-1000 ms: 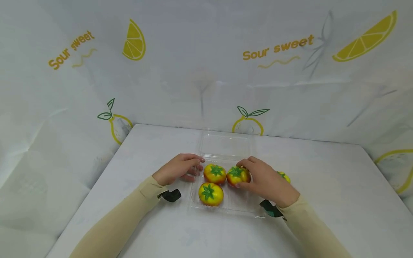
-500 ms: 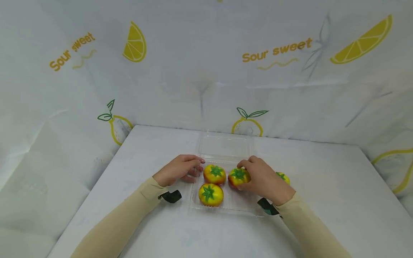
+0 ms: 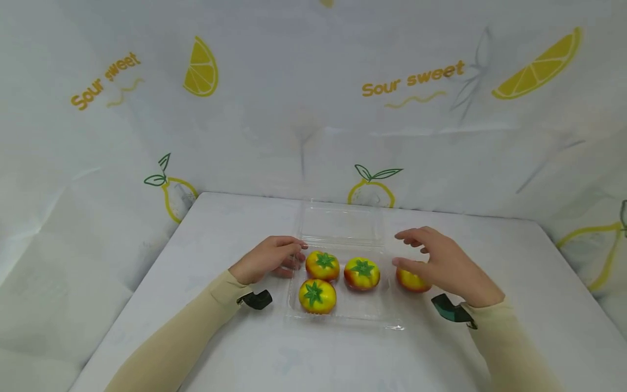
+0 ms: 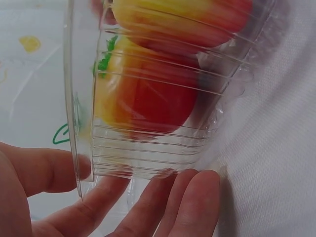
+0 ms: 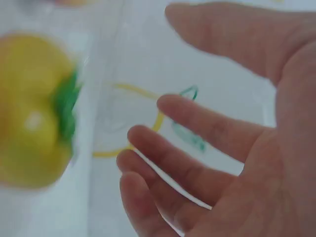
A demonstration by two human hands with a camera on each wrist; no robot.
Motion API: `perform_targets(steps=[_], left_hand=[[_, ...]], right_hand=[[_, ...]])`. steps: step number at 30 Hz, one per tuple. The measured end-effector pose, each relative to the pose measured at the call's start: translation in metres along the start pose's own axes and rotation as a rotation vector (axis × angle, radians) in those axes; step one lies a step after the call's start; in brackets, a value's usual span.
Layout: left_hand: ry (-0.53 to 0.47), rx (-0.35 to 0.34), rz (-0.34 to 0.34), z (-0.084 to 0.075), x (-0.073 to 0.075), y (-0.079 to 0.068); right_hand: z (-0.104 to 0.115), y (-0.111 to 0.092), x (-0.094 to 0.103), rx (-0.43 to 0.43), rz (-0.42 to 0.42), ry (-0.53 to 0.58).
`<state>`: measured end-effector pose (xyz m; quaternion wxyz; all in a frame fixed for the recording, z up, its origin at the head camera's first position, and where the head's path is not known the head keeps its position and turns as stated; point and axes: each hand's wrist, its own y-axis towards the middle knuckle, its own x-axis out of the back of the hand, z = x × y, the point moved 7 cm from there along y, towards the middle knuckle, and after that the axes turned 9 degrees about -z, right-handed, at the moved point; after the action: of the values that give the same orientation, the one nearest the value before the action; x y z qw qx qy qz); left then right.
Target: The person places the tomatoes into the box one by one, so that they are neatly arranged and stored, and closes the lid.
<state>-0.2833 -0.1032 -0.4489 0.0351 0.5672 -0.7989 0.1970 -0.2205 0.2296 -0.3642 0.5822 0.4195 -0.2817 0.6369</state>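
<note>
My left hand holds the left side of a clear plastic clamshell container, thumb at the rim and fingertips against the ribbed wall in the left wrist view. Inside lie three yellow-and-red tomato-like fruits with green star-shaped tops: one at the back left, one at the front left and one at the back right. Right of the container, my right hand hovers with spread fingers above a fourth such fruit, partly covering it. Nothing is between those fingers in the right wrist view.
The container's clear lid lies folded back toward the rear of the white table. A white backdrop with lemon prints rises behind the table. Each wrist wears a dark camera mount.
My right hand has let go of the back-right fruit in the container and moved right, over the fruit outside. The left hand stays at the container's left side.
</note>
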Motion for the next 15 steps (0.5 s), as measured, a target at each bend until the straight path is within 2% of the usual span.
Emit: perform_targets(steps=[2, 6, 9, 15], left_hand=[[0.001, 0.0, -0.002, 0.0, 0.0, 0.0], [0.003, -0.003, -0.005, 0.001, 0.001, 0.0], [0.005, 0.001, -0.012, 0.001, 0.003, 0.001], [0.008, 0.001, -0.01, 0.002, 0.0, 0.001]], right_hand=[[-0.021, -0.006, 0.006, -0.025, 0.007, 0.018], [-0.049, -0.015, 0.004, -0.063, 0.095, 0.078], [-0.057, -0.019, -0.003, -0.059, 0.153, 0.116], [-0.067, -0.021, -0.01, -0.081, 0.199, 0.128]])
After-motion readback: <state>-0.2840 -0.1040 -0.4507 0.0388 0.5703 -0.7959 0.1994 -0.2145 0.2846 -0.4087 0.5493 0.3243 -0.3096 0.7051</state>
